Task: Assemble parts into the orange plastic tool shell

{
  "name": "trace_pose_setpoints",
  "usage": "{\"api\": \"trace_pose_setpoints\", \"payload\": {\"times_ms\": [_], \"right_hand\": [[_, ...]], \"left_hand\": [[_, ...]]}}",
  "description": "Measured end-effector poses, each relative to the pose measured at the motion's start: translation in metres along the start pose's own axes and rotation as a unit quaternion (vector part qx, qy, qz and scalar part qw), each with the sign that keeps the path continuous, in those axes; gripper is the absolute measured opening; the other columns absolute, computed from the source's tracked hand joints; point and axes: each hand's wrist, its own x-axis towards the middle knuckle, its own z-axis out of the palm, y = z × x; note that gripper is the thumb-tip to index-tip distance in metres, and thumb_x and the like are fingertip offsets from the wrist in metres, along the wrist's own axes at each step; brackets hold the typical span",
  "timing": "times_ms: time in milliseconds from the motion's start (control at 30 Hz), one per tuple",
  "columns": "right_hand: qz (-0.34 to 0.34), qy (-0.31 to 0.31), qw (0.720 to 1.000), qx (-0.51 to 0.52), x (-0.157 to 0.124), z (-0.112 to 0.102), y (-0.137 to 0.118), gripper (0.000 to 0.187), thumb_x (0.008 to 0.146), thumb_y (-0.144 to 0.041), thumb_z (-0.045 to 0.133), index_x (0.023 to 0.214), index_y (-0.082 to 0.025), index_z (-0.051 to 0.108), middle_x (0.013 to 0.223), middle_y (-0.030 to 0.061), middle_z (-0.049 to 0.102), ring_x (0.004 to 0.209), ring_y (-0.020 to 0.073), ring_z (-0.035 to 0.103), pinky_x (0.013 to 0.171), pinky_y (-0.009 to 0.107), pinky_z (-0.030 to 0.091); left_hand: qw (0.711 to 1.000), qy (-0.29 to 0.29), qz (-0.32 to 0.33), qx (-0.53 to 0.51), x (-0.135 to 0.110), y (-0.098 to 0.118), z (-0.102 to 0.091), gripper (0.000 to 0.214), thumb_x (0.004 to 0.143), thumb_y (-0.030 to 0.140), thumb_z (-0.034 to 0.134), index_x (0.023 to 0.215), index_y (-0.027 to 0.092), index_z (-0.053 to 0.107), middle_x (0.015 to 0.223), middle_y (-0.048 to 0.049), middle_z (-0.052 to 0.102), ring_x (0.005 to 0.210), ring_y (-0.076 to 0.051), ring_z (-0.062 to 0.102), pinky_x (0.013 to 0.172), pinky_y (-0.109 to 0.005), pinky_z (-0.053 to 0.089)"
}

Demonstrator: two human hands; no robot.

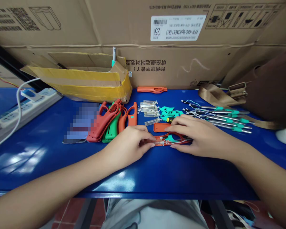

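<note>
An orange lighter casing half (159,138) lies open side up at the table's front middle, with a teal trigger (171,138), a clear fuel tank (160,142) and thin white wires in it. Thumb and fingers of my left hand (131,143) pinch its left end, at the tank; the fingertips hide the rest of that end. At the right end, my right hand (202,135) holds the casing between thumb and fingers, partly covering dark wires. Just behind lies a second orange casing half (158,127), touched or overlapped by a right finger; I cannot tell which.
Behind my hands are clear tanks (148,108), teal triggers (167,111) and a yellow-black tool end (169,120). Metal lighter tubes (228,118) lie right. Red casings (102,122) and green casings (112,128) lie left, near a yellow-taped box (85,82) and power strip (41,98).
</note>
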Motion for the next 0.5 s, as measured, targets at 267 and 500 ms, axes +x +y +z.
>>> {"api": "trace_pose_setpoints", "payload": {"times_ms": [267,500], "right_hand": [[-0.025,0.033,0.996,0.075,0.005,0.009,-0.008,0.016,0.098,-0.023,0.054,0.106,-0.021,0.067,0.103,0.0059,0.065,0.098,0.0203,0.059,0.085,0.035,0.048],[-0.011,0.028,0.993,0.111,0.007,0.01,-0.011,0.012,0.097,-0.02,0.054,0.1,-0.022,0.065,0.099,0.0046,0.063,0.098,0.0192,0.059,0.084,0.033,0.047]], "left_hand": [[0.999,0.003,0.001,0.032,-0.002,0.001,0.004,0.014,0.093,0.013,0.063,0.102,0.016,0.073,0.097,-0.0046,0.068,0.087,-0.018,0.067,0.079,-0.03,0.054],[0.998,0.017,0.023,0.062,-0.005,0.001,0.009,0.017,0.099,0.016,0.053,0.106,0.017,0.068,0.1,-0.0044,0.064,0.09,-0.019,0.066,0.08,-0.033,0.055]]}}
